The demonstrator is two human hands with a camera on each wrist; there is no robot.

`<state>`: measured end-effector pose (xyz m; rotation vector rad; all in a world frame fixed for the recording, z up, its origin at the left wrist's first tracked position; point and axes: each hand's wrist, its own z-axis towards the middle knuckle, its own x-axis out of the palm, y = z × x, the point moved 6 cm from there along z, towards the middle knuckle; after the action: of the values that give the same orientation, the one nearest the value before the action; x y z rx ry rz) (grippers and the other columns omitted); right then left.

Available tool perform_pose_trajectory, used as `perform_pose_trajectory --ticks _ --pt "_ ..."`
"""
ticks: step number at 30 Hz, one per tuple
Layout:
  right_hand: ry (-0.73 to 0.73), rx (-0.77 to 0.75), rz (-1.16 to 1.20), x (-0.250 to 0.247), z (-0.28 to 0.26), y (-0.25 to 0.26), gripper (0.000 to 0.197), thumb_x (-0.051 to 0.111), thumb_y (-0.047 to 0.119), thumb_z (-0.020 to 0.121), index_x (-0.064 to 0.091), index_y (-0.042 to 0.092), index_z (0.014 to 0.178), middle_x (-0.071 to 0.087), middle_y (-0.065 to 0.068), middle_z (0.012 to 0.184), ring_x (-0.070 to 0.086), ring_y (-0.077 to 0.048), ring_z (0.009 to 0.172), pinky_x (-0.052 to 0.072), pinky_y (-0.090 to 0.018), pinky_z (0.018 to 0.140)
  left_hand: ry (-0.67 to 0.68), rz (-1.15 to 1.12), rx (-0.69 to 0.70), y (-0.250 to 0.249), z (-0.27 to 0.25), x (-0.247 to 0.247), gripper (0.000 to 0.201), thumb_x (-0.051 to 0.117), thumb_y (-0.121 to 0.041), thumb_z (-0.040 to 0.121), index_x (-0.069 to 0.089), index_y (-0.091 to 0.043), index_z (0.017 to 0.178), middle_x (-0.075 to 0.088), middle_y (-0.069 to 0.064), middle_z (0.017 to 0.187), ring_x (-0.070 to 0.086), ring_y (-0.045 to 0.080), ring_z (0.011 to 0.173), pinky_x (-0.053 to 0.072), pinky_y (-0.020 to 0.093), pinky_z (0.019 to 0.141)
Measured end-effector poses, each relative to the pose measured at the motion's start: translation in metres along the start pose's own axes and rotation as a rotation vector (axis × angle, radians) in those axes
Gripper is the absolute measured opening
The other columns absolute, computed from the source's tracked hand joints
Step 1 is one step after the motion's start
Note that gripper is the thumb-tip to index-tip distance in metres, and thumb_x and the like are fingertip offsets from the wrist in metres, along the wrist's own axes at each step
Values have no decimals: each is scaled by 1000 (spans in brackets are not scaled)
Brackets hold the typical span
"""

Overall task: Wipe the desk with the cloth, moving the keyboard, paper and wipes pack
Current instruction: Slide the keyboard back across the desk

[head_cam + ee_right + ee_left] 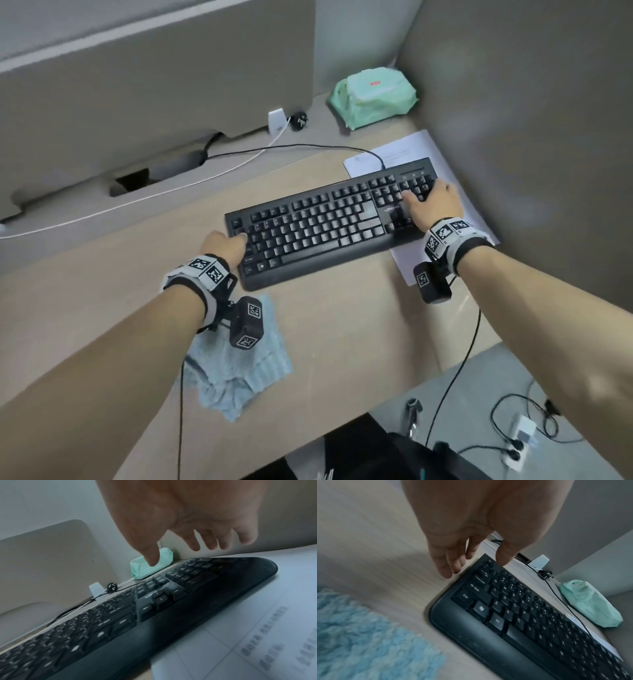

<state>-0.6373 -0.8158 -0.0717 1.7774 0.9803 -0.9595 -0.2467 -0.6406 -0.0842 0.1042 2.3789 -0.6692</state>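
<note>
Black plastic keyboard [329, 226]: mid-desk, right end overlapping the white printed paper [442, 205]. My left hand [224, 245] and right hand [435, 202], fingers relaxed, reach its ends without gripping, presumably to shift it. Fluffy blue cloth [239, 370] waits at the near edge; green wipes pack [373, 97] in the far corner.

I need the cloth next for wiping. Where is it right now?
In the head view the blue cloth lies crumpled on the desk near its front edge, just in front of the keyboard's left end, under the left wrist.
</note>
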Motion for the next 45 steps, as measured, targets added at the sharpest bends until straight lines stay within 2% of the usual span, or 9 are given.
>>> perform_pose_trajectory --ticks 4,10,15,22,27,33,39,43,45 --pt "6 62 46 1 11 -1 70 56 60 81 48 8 128 54 -17 131 52 -39 121 44 -52 99 16 -82 -46 -5 5 7 36 63 -34 86 63 -1 98 68 19 100 66 35 91 56 44 89" --pt "-36 189 11 -8 5 7 81 52 69 79 47 9 133 48 -21 137 44 -40 127 39 -51 103 24 -103 -33 -6 8 -7 41 64 -35 82 59 -1 105 65 17 101 64 34 86 53 34 73" --pt "-41 143 -21 1 -36 52 81 47 72 79 53 8 128 46 -21 133 43 -40 125 39 -50 101 -25 -163 -14 27 15 -69 54 64 -42 78 60 -2 114 66 14 110 65 36 98 54 46 92" --pt "55 -11 -28 77 -135 186 87 45 73 82 53 1 129 49 -26 133 49 -42 123 40 -46 101 -161 -187 -74 139 28 -215 21 61 -33 86 58 -13 92 65 10 100 62 32 92 52 41 92" --pt "187 -155 11 163 -218 296 82 49 69 85 49 0 129 50 -25 132 49 -42 122 40 -44 101 -318 -117 -243 256 57 -323 56 59 -44 70 63 -10 115 62 17 120 60 39 107 47 45 100" --pt "310 -264 -30 244 -294 386 84 48 70 86 49 -3 128 53 -25 132 47 -39 125 39 -42 102 -416 -179 -355 390 111 -398 55 58 -50 52 65 -21 99 67 9 114 61 36 106 48 48 99" --pt "388 -313 -106 292 -333 441 85 45 73 85 51 0 128 50 -22 130 47 -35 123 39 -42 102 -502 -234 -260 394 89 -459 51 61 -29 68 59 -21 118 64 7 121 59 33 113 44 46 103" --pt "382 -313 -140 304 -338 459 83 42 74 85 53 1 124 53 -21 126 54 -36 115 43 -41 97 -498 -343 -225 407 106 -466 40 61 -14 76 58 -13 116 62 3 103 59 26 95 42 30 82" --pt "370 -310 -146 304 -337 461 83 40 74 86 54 2 123 51 -21 128 54 -36 115 42 -41 98 -495 -381 -209 409 114 -464 43 60 -11 79 55 -10 122 58 3 103 54 23 92 38 28 80"
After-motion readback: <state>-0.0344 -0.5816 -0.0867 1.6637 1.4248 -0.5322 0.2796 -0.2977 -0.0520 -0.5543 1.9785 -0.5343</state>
